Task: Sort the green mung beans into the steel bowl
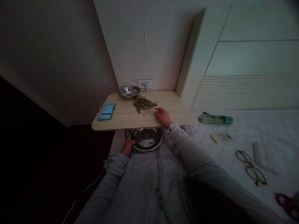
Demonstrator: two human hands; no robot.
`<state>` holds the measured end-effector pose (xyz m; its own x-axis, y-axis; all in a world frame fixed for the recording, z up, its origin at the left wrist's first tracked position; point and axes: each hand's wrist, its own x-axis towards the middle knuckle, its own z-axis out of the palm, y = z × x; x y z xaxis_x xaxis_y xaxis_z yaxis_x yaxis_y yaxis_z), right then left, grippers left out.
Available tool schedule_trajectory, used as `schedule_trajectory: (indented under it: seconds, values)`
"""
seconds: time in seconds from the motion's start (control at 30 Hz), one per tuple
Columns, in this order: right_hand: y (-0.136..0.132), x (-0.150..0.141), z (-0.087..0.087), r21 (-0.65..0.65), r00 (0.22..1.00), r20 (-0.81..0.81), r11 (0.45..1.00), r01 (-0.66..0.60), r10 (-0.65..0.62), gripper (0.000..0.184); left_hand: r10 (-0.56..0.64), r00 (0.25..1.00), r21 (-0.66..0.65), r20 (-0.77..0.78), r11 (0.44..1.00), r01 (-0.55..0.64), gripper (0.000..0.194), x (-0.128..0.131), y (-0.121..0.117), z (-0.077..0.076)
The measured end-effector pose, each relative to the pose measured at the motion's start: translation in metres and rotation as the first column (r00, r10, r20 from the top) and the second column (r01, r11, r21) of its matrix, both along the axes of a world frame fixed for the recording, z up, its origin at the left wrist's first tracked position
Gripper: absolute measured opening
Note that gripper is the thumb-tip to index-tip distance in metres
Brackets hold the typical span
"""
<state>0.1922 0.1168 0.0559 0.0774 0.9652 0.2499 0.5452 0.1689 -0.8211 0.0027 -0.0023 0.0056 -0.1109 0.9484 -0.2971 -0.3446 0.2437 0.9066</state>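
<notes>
My left hand (128,147) grips the left rim of a shiny metal bowl (138,146), its thumb over the edge. This bowl sits at my lap, just under the table's front edge, with a few small bits lying in its bottom. Over the small wooden table (121,119), my right hand (163,117) rests at the right side of a spread pile of small greenish-brown grains (143,104). Its index finger reaches toward the pile and the fingers look apart, with nothing visible in them. A second metal bowl (129,92) stands at the table's back left, beside the pile.
A blurred blue item (106,112) lies on the table's left. Behind is a wall socket (144,83) with a plug. On the white bed at right lie a green bottle (216,119), a phone (222,138), glasses (251,168) and a red-handled item (287,203).
</notes>
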Motion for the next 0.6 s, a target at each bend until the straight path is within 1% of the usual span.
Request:
schedule_trajectory:
  seconds: [0.17,0.4,0.6]
  values:
    - [0.0011,-0.0004,-0.0009,-0.010,0.999,0.000,0.999,-0.045,0.045,0.029,0.019,1.000,0.032,-0.018,0.999,-0.018,0.050,-0.0014,0.0017,-0.0032]
    - [0.0011,0.0016,-0.0018,-0.016,0.991,-0.058,0.993,-0.118,0.117,0.026,0.014,0.998,0.008,-0.054,1.000,-0.014,0.047,-0.0035,0.0023,-0.0071]
    - [0.0031,0.0043,-0.0054,-0.005,0.981,-0.134,0.990,-0.141,0.139,0.026,0.018,1.000,0.018,-0.018,1.000,-0.018,0.053,-0.0027,0.0028,-0.0061]
